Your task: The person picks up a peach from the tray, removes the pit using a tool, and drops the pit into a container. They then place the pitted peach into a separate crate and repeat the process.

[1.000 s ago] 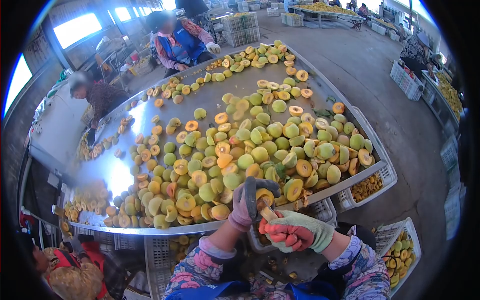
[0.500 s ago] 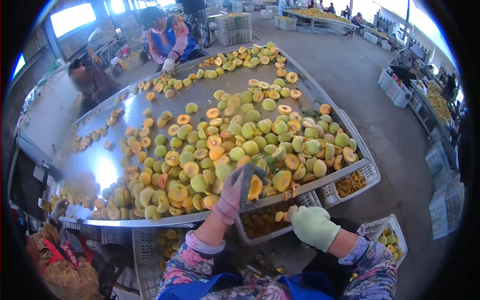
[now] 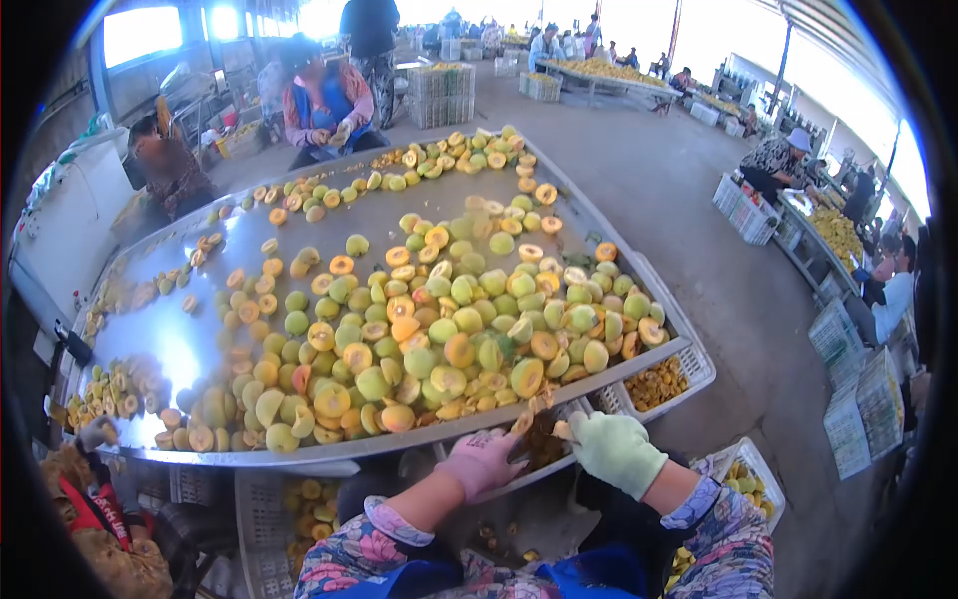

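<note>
Lowered since the earlier frame: left hand, pink glove, clear of the fruit half it held, at the table's near edge, fingers loosely open; any hold unclear. Right hand, pale green glove, just right of it, fingers closed around a small tan piece. Cut fruit: heaped along the near edge of the metal table. Crate of slices: below the near right corner.
</note>
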`<state>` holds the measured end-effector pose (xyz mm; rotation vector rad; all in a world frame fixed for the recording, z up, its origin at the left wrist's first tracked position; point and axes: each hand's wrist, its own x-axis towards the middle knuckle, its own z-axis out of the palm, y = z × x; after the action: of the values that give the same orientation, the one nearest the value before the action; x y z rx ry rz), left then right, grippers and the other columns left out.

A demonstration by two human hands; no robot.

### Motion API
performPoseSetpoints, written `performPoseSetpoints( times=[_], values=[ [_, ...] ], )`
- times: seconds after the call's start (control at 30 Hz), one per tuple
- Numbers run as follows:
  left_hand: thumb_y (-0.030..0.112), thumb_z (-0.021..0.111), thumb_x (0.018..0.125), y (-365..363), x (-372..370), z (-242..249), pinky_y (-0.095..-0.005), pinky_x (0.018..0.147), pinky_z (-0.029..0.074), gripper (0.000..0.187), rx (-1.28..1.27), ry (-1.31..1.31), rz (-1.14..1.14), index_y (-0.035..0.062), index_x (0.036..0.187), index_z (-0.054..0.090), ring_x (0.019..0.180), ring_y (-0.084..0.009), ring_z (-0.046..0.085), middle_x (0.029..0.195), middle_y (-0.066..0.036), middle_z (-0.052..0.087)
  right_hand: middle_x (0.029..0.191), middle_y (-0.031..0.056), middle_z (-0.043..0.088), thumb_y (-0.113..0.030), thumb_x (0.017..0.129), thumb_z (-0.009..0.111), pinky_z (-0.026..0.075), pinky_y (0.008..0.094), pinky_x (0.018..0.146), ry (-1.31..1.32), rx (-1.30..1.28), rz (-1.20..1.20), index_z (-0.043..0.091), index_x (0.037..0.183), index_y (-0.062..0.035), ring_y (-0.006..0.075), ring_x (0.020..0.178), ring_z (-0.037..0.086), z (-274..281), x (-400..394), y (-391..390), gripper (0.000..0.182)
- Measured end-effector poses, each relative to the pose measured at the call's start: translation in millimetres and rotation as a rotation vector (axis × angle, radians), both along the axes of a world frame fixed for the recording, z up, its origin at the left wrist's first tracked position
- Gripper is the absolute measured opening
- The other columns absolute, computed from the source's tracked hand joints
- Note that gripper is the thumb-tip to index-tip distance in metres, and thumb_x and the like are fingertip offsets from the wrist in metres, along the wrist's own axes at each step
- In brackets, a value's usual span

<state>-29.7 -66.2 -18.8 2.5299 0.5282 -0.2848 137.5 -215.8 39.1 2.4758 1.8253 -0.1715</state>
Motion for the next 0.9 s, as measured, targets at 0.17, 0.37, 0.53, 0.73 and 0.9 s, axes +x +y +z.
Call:
performPoseSetpoints(
  times=[0.17, 0.37, 0.53, 0.73, 0.9],
  values=[
    [0.047, 0.056, 0.096, 14, 17, -40, -0.0424, 0.100, 0.048, 0.049, -0.369, -0.041, -0.077, 0.0121, 0.129, 0.064, 0.116, -0.0349, 0.062, 0.124, -0.016, 0.066, 0.079, 0.0175, 0.067, -0.027, 0.089, 0.060, 0.054, 0.0510, 0.068, 0.094, 0.236, -0.036, 0.058, 0.094, -0.0060, 0.0397, 0.076, 0.068, 49, 41, 39, 0.022],
    [0.033, 0.058, 0.099, 30, 27, -52, -0.0368, 0.102, 0.048, 0.041, -0.782, -0.198, -0.100, 0.0114, 0.134, 0.062, 0.115, -0.0252, 0.064, 0.126, -0.012, 0.067, 0.088, 0.0198, 0.069, -0.025, 0.085, 0.064, 0.053, 0.0508, 0.080, 0.035, 0.338, -0.074, 0.061, 0.094, -0.0047, 0.0406, 0.090, 0.068, 58, 137, 164, 0.023],
    [0.037, 0.054, 0.102, 40, 23, -53, -0.0320, 0.101, 0.048, 0.043, -1.031, -0.170, -0.085, 0.0116, 0.136, 0.060, 0.109, -0.0158, 0.062, 0.126, -0.008, 0.066, 0.105, 0.0220, 0.070, -0.030, 0.079, 0.070, 0.053, 0.0478, 0.087, 0.085, 0.252, -0.153, 0.066, 0.104, -0.0048, 0.0406, 0.102, 0.066, 37, 182, 274, 0.036],
    [0.034, 0.061, 0.099, 28, 25, -77, -0.0320, 0.100, 0.048, 0.041, -1.054, -0.332, -0.030, 0.0084, 0.130, 0.063, 0.108, -0.0171, 0.062, 0.119, -0.010, 0.068, 0.112, 0.0189, 0.070, -0.034, 0.077, 0.074, 0.052, 0.0457, 0.093, -0.034, 0.032, -0.111, 0.065, 0.113, -0.0073, 0.0357, 0.109, 0.066, -9, 181, 376, 0.046],
    [0.030, 0.068, 0.093, 41, 4, -14, -0.0388, 0.092, 0.052, 0.036, -1.215, -0.308, 0.127, 0.0069, 0.120, 0.069, 0.103, -0.0244, 0.066, 0.111, -0.012, 0.071, 0.115, 0.0208, 0.069, -0.041, 0.073, 0.078, 0.052, 0.0449, 0.092, 0.004, 0.004, -0.116, 0.059, 0.124, -0.0066, 0.0370, 0.109, 0.066, -61, 207, 427, 0.065]
  ],
)
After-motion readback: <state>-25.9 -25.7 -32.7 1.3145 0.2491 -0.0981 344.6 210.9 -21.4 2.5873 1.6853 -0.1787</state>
